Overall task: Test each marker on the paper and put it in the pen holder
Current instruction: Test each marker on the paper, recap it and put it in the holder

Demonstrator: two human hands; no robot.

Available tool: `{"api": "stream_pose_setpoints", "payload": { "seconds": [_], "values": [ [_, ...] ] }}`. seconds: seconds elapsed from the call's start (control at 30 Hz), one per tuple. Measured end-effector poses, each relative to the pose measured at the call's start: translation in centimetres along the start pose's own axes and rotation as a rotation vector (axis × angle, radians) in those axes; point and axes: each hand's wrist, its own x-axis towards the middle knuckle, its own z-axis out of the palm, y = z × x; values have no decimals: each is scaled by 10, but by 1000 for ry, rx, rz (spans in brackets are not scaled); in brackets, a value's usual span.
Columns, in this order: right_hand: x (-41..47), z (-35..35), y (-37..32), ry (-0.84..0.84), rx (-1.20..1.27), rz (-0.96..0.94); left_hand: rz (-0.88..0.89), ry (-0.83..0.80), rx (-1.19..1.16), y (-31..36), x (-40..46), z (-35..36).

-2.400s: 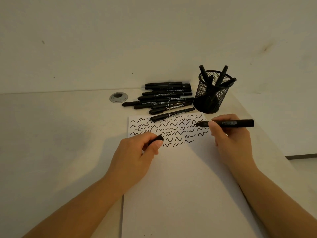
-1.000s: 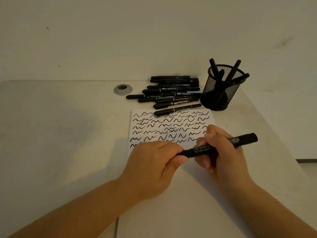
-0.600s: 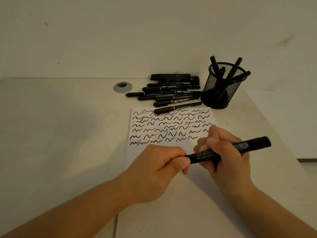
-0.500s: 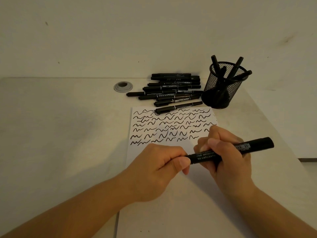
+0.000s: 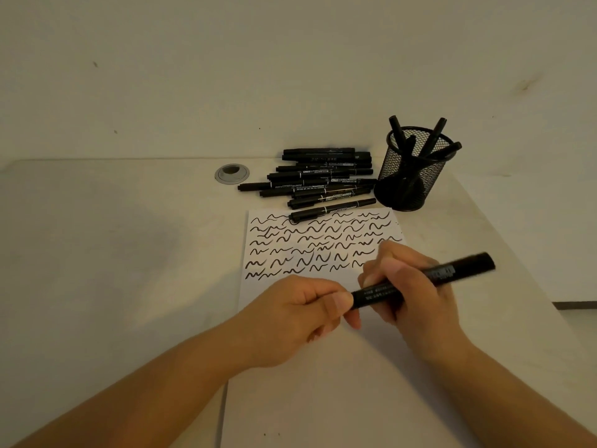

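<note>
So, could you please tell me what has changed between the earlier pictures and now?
The right hand lifted the marker off the paper and drew it back toward the person. The left hand, which held the cap apart, came to the marker's near end and now grips it there, so both hands hold the marker. The loose markers, the pen holder and the squiggles look unchanged.

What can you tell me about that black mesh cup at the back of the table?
The pen holder is a round cup of black wire mesh with a solid dark base. It stands upright on the table near the far right edge, just right of the pile of loose markers and beyond the paper. A few black markers lean inside it, ends poking above the rim. No hand touches it.
</note>
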Motion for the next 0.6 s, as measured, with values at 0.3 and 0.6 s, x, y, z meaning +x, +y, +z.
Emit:
{"api": "stream_pose_setpoints", "payload": {
  "seconds": [0.3,0.6],
  "values": [
    [14,-11,-18,112,-1042,-358,-112,441,326,1,7,-27],
    [53,-29,-38,-181,-1568,-580,16,445,459,33,30,-30]
  ]
}}
